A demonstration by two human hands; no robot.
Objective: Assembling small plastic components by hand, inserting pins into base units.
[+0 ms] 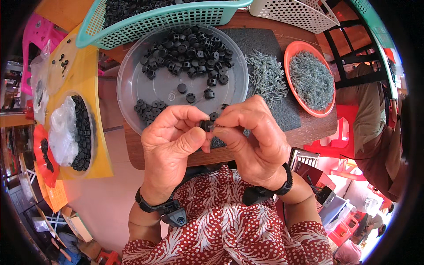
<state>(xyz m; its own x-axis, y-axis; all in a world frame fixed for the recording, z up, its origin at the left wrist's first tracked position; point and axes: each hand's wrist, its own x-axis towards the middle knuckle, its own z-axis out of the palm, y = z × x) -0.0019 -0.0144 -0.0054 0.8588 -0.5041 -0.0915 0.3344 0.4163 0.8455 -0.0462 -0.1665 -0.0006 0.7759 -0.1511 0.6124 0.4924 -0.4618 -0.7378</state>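
Between the fingertips of my left hand [170, 141] is a small round black plastic part [204, 125]. My right hand [251, 137] pinches a thin metal screw [213, 126], whose end meets the black part. Both hands are closed and close together over the table's near edge. Just beyond them stands a wide clear plastic tub [128, 92] with a heap of similar black parts [190, 53] at its far side and a smaller cluster at its near left. Loose screws [266, 75] lie piled on a dark mat [282, 115] right of the tub.
An orange-red bowl [288, 51] full of screws stands at the right. A teal basket [168, 22] of black parts and a white perforated basket [296, 15] are at the back. On the left, a yellow table [95, 132] bears another tub of black parts. A person [371, 119] is at the right.
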